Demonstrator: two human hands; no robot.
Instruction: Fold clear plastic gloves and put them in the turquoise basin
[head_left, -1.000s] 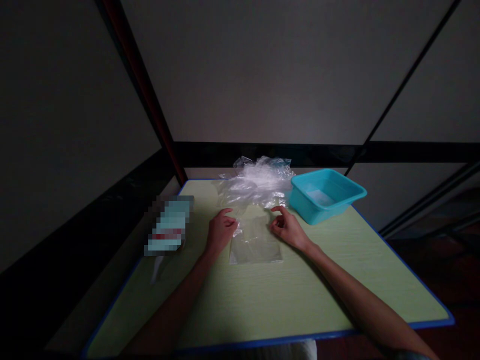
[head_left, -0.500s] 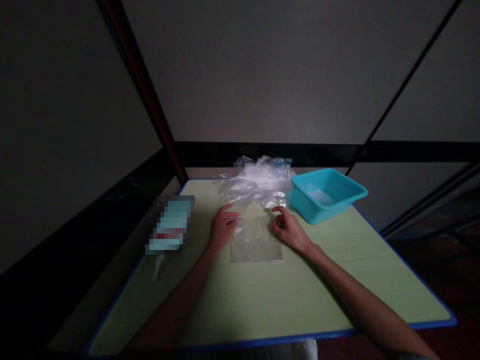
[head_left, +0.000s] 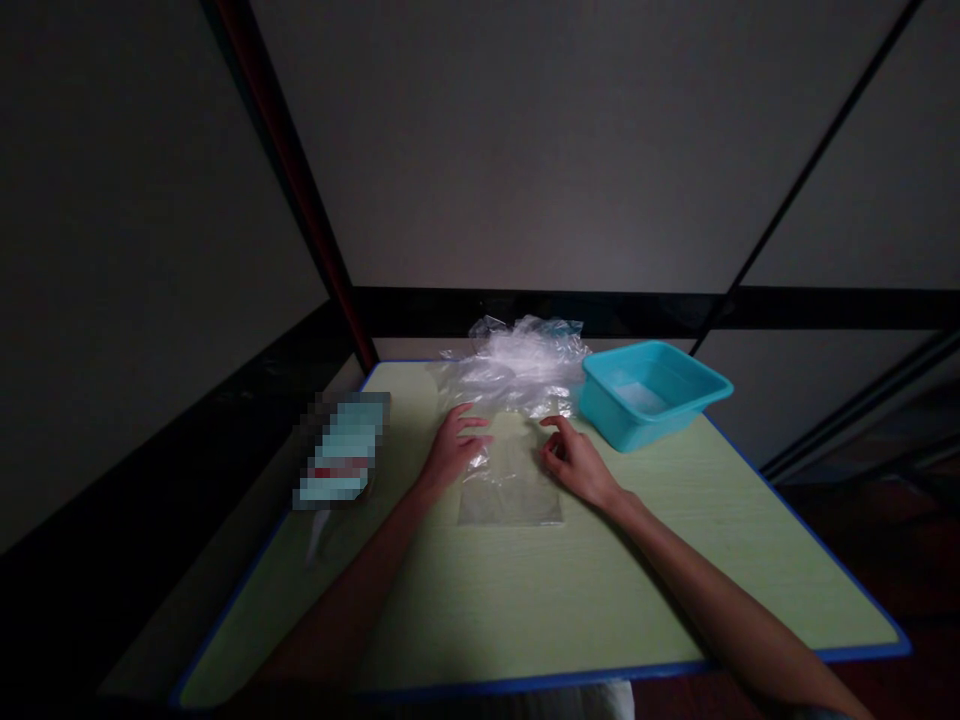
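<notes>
A flat clear plastic bag (head_left: 511,502) lies on the table between my two hands, with its upper part crinkled and shiny. My left hand (head_left: 452,448) is at the bag's left edge, open, its fingers spread and its thumb over the film. At the right edge is my right hand (head_left: 576,460), its index finger stretched out apart from the thumb and the other fingers curled. I see no film clearly gripped in it. Beyond the hands, a loose heap of clear plastic bags (head_left: 525,360) lies at the table's far edge.
A turquoise plastic basin (head_left: 634,432) stands at the back right with something whitish inside. On the left is a blurred-out pale green object (head_left: 346,440), with a thin white strip (head_left: 318,535) below it. The light green table (head_left: 540,600) has a blue edge; walls rise behind and left.
My left hand has shifted slightly right over the bag, and its fingers have spread apart. The right hand has kept nearly the same pose. The bag's upper part looks a little more crinkled.
</notes>
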